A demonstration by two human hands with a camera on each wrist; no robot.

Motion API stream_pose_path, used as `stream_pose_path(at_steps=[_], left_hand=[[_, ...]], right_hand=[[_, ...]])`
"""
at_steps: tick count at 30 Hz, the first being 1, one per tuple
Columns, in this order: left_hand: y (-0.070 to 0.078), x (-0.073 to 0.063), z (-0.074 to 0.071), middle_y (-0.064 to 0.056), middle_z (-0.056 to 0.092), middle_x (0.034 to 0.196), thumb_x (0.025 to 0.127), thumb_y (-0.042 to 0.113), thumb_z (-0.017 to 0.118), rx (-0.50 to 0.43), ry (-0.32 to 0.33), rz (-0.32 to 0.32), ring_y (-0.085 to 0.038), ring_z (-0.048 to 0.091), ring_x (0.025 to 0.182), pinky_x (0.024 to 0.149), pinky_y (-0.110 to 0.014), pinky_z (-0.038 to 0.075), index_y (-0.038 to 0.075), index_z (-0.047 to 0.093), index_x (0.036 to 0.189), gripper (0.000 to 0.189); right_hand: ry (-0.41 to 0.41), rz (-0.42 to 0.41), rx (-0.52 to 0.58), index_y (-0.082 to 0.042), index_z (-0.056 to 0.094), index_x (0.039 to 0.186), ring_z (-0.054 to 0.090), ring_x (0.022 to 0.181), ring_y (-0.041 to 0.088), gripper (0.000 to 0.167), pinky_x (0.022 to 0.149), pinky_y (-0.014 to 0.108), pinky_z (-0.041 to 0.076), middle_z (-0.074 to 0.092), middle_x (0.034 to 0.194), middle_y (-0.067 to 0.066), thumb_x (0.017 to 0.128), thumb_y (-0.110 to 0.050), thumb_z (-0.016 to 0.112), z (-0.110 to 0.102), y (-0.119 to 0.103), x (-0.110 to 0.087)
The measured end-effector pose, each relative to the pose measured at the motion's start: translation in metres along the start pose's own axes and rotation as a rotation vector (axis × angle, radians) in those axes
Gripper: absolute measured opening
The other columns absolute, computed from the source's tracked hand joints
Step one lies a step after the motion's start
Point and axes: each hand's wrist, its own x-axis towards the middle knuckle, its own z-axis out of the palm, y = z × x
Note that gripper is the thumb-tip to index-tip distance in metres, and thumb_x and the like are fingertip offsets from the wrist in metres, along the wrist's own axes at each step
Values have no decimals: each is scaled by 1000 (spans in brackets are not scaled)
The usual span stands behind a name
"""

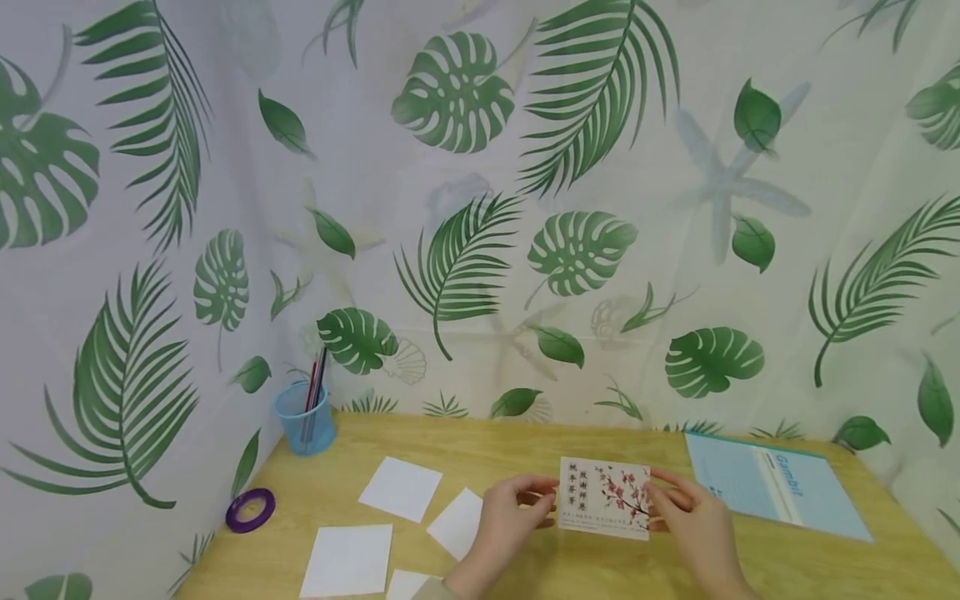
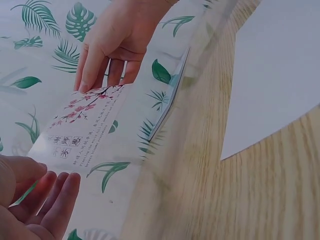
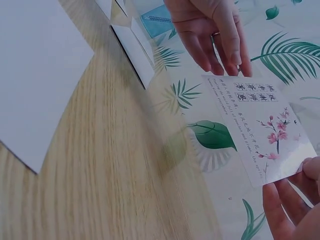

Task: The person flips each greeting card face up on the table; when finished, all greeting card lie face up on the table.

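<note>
A card [image 1: 603,498] printed with pink blossom branches and dark Chinese characters is held up over the table, its printed face towards me. My left hand [image 1: 517,517] pinches its left edge between thumb and fingers. On the opposite edge my right hand [image 1: 693,525] grips it the same way. Seen from the left wrist, the card [image 2: 82,122] stretches between the two hands, with the left thumb [image 2: 27,169] at its corner. The right wrist view shows small lines of text along one side of the card [image 3: 260,130].
Several white square papers [image 1: 347,560] lie on the wooden table [image 1: 495,450] to the left. A purple tape roll [image 1: 251,510] and a blue mesh cup [image 1: 306,421] with pens are farther left. Behind my right hand lies a light blue folder [image 1: 772,487]. Leaf-patterned cloth surrounds the table.
</note>
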Motion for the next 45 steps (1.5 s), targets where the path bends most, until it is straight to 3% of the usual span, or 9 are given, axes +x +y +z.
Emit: stream_pose_path(at_steps=[5, 11, 20, 27, 34, 42, 45], left_hand=[[1, 4, 3, -7, 71, 93, 86, -6, 66, -32, -8, -11, -6, 65, 78, 68, -22, 59, -2, 73, 109, 24], [0, 5, 7, -11, 72, 94, 86, -6, 67, -16, -11, 10, -8, 66, 81, 70, -24, 60, -2, 72, 111, 26], [-2, 13, 10, -4, 73, 92, 84, -2, 70, 128, 34, 57, -6, 66, 83, 68, -15, 56, 5, 72, 114, 31], [-10, 22, 14, -5, 70, 91, 78, -12, 67, -8, 17, -55, -7, 66, 76, 67, -23, 59, 5, 72, 115, 41], [-15, 29, 20, -7, 70, 90, 77, -15, 68, -91, 29, -132, -18, 69, 77, 68, -31, 61, 3, 72, 113, 40], [-22, 34, 30, -7, 70, 86, 75, -14, 68, -75, 69, -101, -12, 68, 72, 64, -31, 61, 0, 73, 110, 38], [-30, 36, 36, -6, 70, 84, 72, -15, 66, -80, 85, -123, -12, 68, 72, 63, -31, 61, 0, 73, 110, 41]], right_hand=[[77, -51, -13, 1, 64, 126, 66, 63, 5, 33, 59, 26, 59, 76, 97, 16, 96, -13, 65, 2, -4, 4], [124, -19, 13, 1, 67, 120, 66, 60, 8, 29, 57, 26, 58, 77, 90, 12, 95, -14, 67, 3, -6, 6], [120, -28, 10, 0, 67, 119, 66, 64, 6, 29, 59, 28, 60, 75, 95, 14, 95, -15, 67, 4, -6, 14], [75, -31, -24, -1, 65, 127, 66, 67, 0, 35, 62, 28, 60, 75, 102, 14, 94, -13, 67, -1, -3, 19], [38, 4, -61, -2, 61, 133, 63, 70, -2, 42, 63, 26, 60, 71, 107, 17, 93, -11, 67, -4, 2, 19], [-6, 24, -51, -2, 56, 139, 61, 73, -6, 48, 66, 26, 60, 67, 101, 12, 92, -6, 64, -7, 8, 22], [-27, 35, -45, -1, 54, 140, 61, 74, -5, 49, 67, 25, 60, 66, 101, 11, 92, -6, 65, -8, 12, 24]])
